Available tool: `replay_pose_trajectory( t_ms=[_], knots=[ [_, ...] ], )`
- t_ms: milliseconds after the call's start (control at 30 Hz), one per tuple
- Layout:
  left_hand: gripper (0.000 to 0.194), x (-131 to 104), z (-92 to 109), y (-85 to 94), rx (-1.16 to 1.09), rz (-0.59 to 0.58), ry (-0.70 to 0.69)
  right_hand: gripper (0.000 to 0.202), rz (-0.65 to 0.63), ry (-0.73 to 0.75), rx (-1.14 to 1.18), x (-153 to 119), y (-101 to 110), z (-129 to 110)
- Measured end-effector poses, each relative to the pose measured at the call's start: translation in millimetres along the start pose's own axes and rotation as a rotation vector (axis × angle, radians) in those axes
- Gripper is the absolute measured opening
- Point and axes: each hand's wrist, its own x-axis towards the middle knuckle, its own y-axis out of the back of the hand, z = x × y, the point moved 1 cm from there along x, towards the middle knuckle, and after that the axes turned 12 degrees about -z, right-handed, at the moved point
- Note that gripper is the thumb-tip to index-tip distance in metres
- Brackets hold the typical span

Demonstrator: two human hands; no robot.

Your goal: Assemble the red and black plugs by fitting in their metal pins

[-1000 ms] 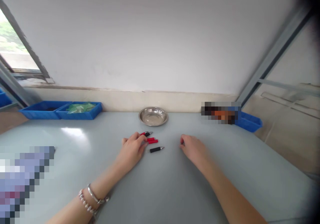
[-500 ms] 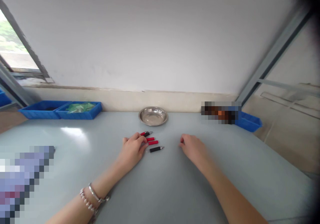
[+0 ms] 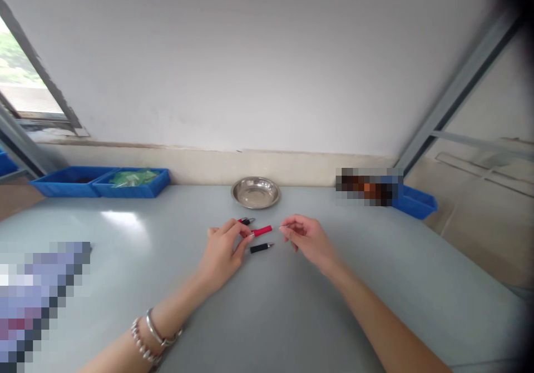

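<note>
My left hand (image 3: 225, 249) is closed, with thumb and forefinger pinching a red pen (image 3: 262, 230) whose rubber-gripped end points right. Across a small gap, my right hand (image 3: 309, 242) pinches a tiny silvery piece (image 3: 283, 227) between thumb and forefinger; it looks like a pen tip, though it is too small to be sure. Just below the red pen, a black-gripped pen (image 3: 261, 248) with a metal tip lies on the table. More pens, a black one (image 3: 248, 221) and a red one, show partly behind my left fingers.
A round steel dish (image 3: 256, 194) stands by the wall beyond the pens. At the back left are two blue bins (image 3: 129, 189), one with green plastic bags in it. Another blue bin (image 3: 417, 203) is at the right, beside a blurred-out item. A pixelated object (image 3: 37, 295) lies at the left.
My left hand has lifted a red pen and tilted it slightly. The right hand has moved left toward it and turned, showing the small silvery piece in its fingertips.
</note>
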Motion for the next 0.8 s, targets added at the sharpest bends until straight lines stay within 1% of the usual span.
replay_pose_trajectory(
  t_ms=[167,300,567,800],
  knots=[
    [0.016,-2.4,1.7,-1.5,0.017,-0.003,-0.029,0.014,0.000,0.041,0.096,-0.7,-4.5,-1.3],
    [0.017,-3.5,2.1,-2.1,0.025,0.009,-0.053,0.015,-0.012,0.066,0.130,-0.1,-5.7,-0.7],
    [0.016,-4.2,1.7,-3.2,0.038,0.023,-0.066,0.014,-0.044,0.061,0.152,-0.1,-7.6,0.8],
    [0.017,-4.2,3.8,-1.7,0.045,0.025,-0.061,0.012,-0.077,0.015,0.126,-1.5,-9.4,0.9]
  ],
)
